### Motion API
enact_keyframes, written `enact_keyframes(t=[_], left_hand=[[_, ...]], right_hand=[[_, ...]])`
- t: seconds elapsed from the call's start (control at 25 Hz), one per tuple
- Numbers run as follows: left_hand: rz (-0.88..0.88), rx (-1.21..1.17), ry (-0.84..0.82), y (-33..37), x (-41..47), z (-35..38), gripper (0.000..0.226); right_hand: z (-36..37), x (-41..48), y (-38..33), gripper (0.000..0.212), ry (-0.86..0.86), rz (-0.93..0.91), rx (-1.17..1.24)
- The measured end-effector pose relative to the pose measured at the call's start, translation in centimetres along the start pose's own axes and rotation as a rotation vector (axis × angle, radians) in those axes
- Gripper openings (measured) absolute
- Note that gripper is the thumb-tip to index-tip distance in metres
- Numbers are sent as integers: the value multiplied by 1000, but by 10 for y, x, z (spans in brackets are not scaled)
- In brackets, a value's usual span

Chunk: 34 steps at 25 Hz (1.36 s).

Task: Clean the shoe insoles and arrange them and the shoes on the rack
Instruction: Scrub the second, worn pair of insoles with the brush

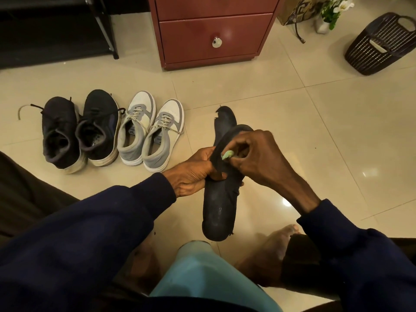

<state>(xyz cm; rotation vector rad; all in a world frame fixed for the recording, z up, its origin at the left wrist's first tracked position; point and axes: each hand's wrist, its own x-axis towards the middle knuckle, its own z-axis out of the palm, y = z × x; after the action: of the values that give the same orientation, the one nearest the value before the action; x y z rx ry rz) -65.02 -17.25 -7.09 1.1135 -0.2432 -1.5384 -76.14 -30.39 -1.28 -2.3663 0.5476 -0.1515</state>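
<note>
Dark insoles (pixel 221 199) hang above the tiled floor. The left hand (pixel 193 174) grips their middle. The right hand (pixel 256 154) curls round a small green object (pixel 226 155) touching the front insole. Behind stand a red cabinet (pixel 211 30), a dark rack (pixel 45 30) cut off at the frame's edge, a basket (pixel 380 43), black shoes (pixel 78 131) and grey-white shoes (pixel 150 131). The green object is mostly hidden.

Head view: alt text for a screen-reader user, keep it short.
A person's left hand grips a dark insole while the right hand pinches a small pale-green item against it. On the tiled floor beyond stand a dark pair of sneakers and a white-and-grey pair, side by side, near a red-brown drawer cabinet and a black rack.
</note>
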Motion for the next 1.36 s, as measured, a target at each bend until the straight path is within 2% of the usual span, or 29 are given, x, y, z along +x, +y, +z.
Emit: enact_keyframes(t=[0.08, 0.2, 0.4, 0.56, 0.6, 0.72, 0.76, 0.92, 1.08, 1.24, 1.36], left_hand=[[-9, -12, -14, 1, -1, 3, 54], [-1, -30, -28, 3, -2, 4, 54], [43, -6, 48, 3, -2, 2, 41], [14, -43, 1, 5, -2, 3, 47], [16, -32, 15, 5, -2, 3, 46], [41, 21, 103, 1, 1, 1, 37], [41, 29, 111, 0, 1, 0, 36], [3, 3, 56, 2, 2, 0, 46], [41, 28, 89, 2, 1, 0, 32], [4, 5, 62, 1, 2, -2, 44], [1, -45, 16, 4, 3, -2, 57]], right_hand=[[-2, 2, 5, 13, 13, 6, -39], [-7, 3, 16, 12, 140, 17, -79], [8, 1, -4, 14, -46, -51, -64], [-1, 4, 13, 15, 169, -21, -143], [0, 2, 11, 15, 147, -21, -126], [8, -4, -7, 15, -80, -49, -50], [9, -2, -6, 14, -75, -55, -63], [-1, 3, 11, 15, 128, 5, -138], [5, -5, -9, 16, -89, -56, -20], [0, 3, 10, 15, 100, -20, -83], [-14, 3, 18, 11, 173, 73, 106]])
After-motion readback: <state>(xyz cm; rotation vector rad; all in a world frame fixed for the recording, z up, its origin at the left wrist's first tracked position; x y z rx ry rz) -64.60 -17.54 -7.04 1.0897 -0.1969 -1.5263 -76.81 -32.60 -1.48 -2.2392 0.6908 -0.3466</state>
